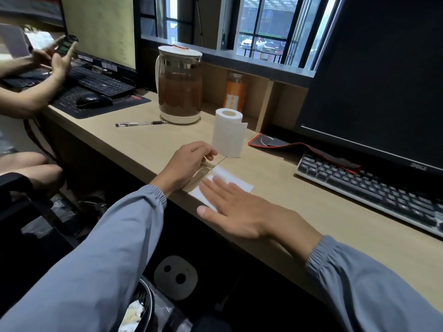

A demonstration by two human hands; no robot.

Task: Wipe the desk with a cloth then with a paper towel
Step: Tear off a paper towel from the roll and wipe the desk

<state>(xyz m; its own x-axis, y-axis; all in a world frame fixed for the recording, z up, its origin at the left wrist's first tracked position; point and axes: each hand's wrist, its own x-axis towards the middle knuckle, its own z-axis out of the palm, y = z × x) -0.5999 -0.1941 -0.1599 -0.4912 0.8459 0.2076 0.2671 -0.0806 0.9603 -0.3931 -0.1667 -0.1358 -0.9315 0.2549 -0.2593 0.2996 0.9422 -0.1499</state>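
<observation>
You are on the second half of the job, by the look of it: your right hand (242,209) lies flat, fingers spread, pressing a folded white paper towel (224,182) onto the counter (311,212) near its front edge, so it pins the sheet rather than grips it. Your left hand (189,164) hovers just left of the sheet, loosely curled with thumb and forefinger close together; whether it pinches a corner of paper I cannot tell. No cloth is in view, which suggests that pass is finished. The next move calls for steady downward pressure and a sweep across the bare wood, steering clear of the paper roll (229,133) standing just beyond the sheet and the keyboard (369,188) to the right. Counted: one sheet under your palm, one roll, one kettle (178,85) of brown liquid at the far side, one pen (140,124) lying in front of it, one orange-labelled jar (235,92) behind the roll, and two keyboards, the second at the far left where another person sits.
</observation>
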